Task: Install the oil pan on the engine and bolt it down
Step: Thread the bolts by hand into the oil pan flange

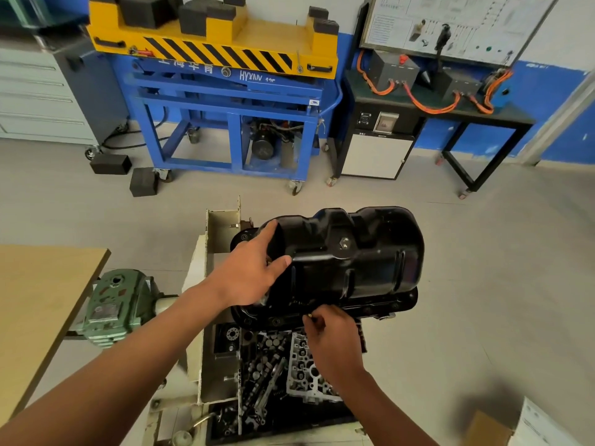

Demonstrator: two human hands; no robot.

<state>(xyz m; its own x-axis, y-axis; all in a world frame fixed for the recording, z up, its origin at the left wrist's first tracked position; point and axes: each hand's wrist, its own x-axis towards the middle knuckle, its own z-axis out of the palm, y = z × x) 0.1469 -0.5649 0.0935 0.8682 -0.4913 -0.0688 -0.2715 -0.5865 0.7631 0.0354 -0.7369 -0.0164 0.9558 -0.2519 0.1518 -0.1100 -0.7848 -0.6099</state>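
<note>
Two bare hands on a black oil pan (351, 262), which sits sump-up above a tray (225, 423) of loose engine parts.

The left hand (251, 275) rests on the pan's left end, fingers (267, 231) straight and spread, thumb lying along a top ridge. The right hand (331, 336) is at the pan's near flange (370, 309), fingertips pinched together on a small brass-coloured bolt (309, 315) held against the rim.

Two hands (254, 275) (331, 336), one oil pan (357, 265), one bolt (309, 315), two black blocks (110, 163) (144, 181) on floor (483, 252)
</note>
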